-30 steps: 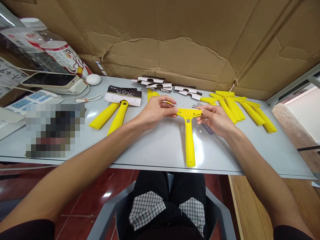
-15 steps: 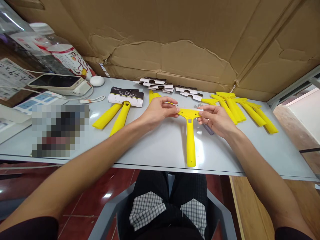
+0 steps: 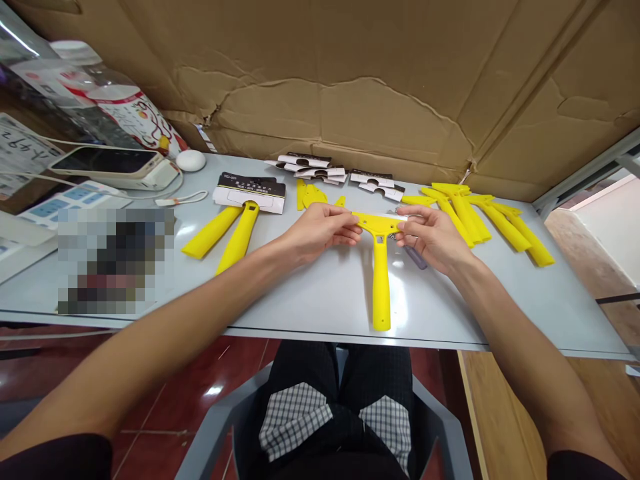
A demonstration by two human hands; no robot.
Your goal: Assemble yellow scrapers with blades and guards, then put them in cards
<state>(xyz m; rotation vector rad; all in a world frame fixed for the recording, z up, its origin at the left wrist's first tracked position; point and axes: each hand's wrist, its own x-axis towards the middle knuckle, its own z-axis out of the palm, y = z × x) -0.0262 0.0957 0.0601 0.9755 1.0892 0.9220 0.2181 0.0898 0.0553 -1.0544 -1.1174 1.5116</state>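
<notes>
A yellow T-shaped scraper [image 3: 381,280] hangs head up between my hands, its handle pointing toward me. My left hand [image 3: 325,233] pinches the left end of the scraper's head. At the other end, my right hand [image 3: 429,235] grips with thumb and fingers. A pale strip runs along the head's top edge. Under my right hand lies a grey tool [image 3: 416,257], mostly hidden. Just behind my left hand are loose flat yellow pieces [image 3: 314,195].
Two yellow scrapers [image 3: 239,240] with black-and-white card sleeves [image 3: 250,194] lie to the left. More sleeves [image 3: 313,168] are stacked at the back. Several yellow scrapers [image 3: 463,212] lie right. A phone [image 3: 107,162], cables and bottles [image 3: 135,110] crowd the far left; cardboard [image 3: 340,120] stands behind.
My left hand has shifted slightly down, and its fingers have closed in more at the scraper head's left end. My right hand stays nearly still. The view has moved a little.
</notes>
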